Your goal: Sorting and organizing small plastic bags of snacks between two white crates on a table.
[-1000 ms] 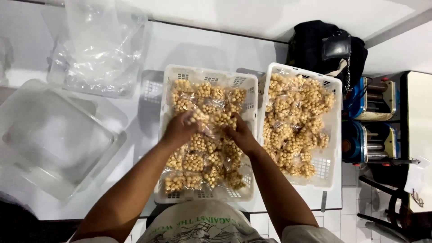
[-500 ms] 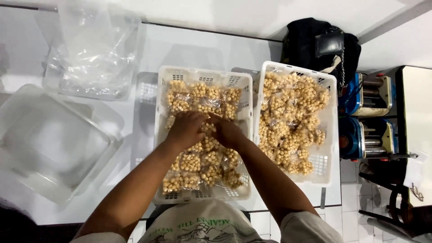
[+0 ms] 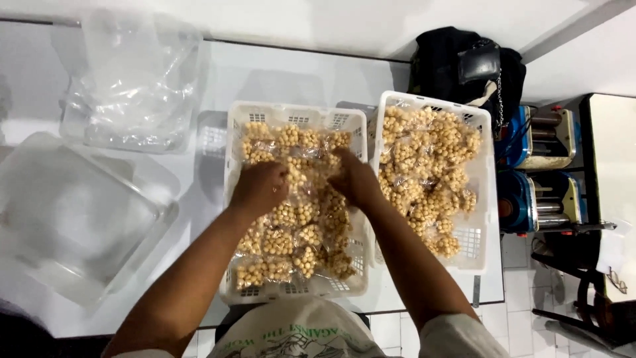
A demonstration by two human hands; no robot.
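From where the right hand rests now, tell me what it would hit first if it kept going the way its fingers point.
The right hand points toward the far end of the left white basket. It would first push into more clear packets of round tan snacks there, then the basket's far wall. Depth is hard to judge.

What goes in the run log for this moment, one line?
left hand: on snack packets in near crate | right hand: on same packets | second crate: full, untouched | clear bags: far left

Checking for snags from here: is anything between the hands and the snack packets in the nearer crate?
Nothing visible: the left hand and right hand rest directly on the snack packets in the white crate.
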